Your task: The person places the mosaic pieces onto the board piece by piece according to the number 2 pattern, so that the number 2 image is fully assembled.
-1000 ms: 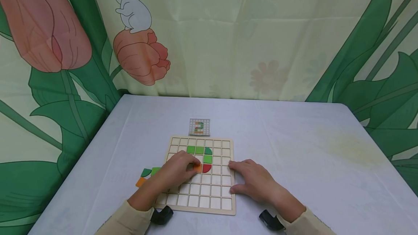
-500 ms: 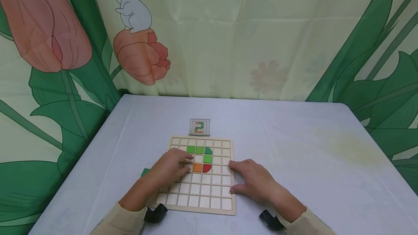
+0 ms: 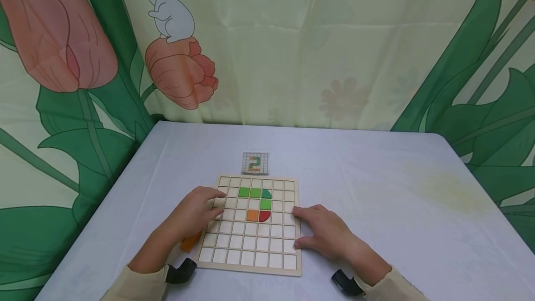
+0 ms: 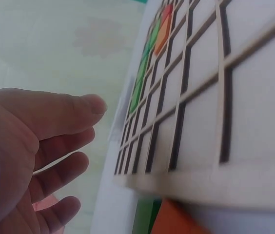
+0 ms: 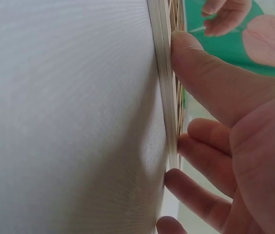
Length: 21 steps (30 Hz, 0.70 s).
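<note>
A wooden grid board (image 3: 249,269) lies on the table, with a light frame and rows of square cells. Set in it are green squares (image 3: 255,192), a dark green quarter-round piece (image 3: 266,193), a red quarter-round piece (image 3: 264,216) and an orange square (image 3: 252,215). My left hand (image 3: 194,212) is over the board's left edge, thumb and fingers apart with nothing between them. Loose orange pieces (image 3: 190,242) lie beside the board, partly hidden by that wrist. My right hand (image 3: 328,231) rests against the board's right edge, touching it with thumb and fingertips.
Behind the board lies a small pattern card (image 3: 255,163) showing a coloured figure on a grid. A white cloth covers the table (image 3: 376,175). A printed curtain (image 3: 271,50) hangs behind the table's far edge. Black wrist mounts (image 3: 181,271) sit at both cuffs.
My left hand has let go of the orange square, which now lies in its cell left of the red piece, and has drawn back leftward. My right hand stays in place.
</note>
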{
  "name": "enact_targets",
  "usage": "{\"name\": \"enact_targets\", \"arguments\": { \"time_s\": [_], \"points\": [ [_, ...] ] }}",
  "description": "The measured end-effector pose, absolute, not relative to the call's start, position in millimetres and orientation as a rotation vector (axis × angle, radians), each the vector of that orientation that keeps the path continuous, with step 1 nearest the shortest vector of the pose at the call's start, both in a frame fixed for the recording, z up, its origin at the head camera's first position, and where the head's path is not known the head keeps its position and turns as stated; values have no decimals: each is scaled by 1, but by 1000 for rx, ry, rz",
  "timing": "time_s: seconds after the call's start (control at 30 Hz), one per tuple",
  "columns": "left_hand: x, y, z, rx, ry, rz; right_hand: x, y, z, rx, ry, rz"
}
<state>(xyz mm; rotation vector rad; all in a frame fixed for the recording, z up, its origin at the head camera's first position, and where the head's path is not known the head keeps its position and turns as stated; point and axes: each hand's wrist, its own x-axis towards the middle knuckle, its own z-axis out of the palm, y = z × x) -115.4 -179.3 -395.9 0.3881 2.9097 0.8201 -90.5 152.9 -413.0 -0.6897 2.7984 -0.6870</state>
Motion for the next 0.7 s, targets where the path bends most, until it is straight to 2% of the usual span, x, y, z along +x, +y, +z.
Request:
{"name": "enact_targets", "arguments": {
  "time_s": [0.53,0.7],
  "points": [
    [-109,-218,-392,213,2902,793,-90,152,-413,-673,2790,-674],
    [-108,-230,-392,228,2892,750,-91,153,-413,-699,2798,-674]
  ]
}}
